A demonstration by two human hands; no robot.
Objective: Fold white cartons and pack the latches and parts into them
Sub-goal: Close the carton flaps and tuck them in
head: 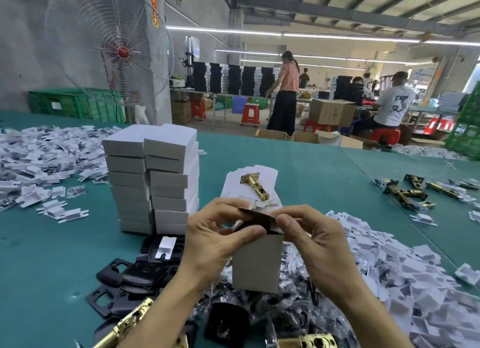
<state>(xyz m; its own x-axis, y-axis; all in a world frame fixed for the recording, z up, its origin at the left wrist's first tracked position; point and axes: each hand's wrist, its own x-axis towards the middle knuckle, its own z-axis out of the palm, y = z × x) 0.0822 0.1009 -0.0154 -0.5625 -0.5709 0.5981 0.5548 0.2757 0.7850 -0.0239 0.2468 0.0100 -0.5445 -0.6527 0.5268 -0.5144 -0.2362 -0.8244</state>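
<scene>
Both hands are closed on the carton (257, 267), which is held upright over the near part of the worktop (324, 171). The left hand (220, 236) curls round the carton's top corner with its thumb across the front, and the right hand (314, 241) pinches the raised top flap (259, 216). The step appears to be closing that flap. It should go best if the left hand keeps the walls square while the right hand creases the flap along its fold and steers the tongue inside the front wall without crushing it. Whether the carton is filled cannot be seen. Behind the carton lie flat blanks (233, 186) with a brass latch (255, 185) on them. To the carton's left are a stack of finished cartons (153, 176) and black plates (135, 272), and to its right is a heap of small white parts (389, 259).
</scene>
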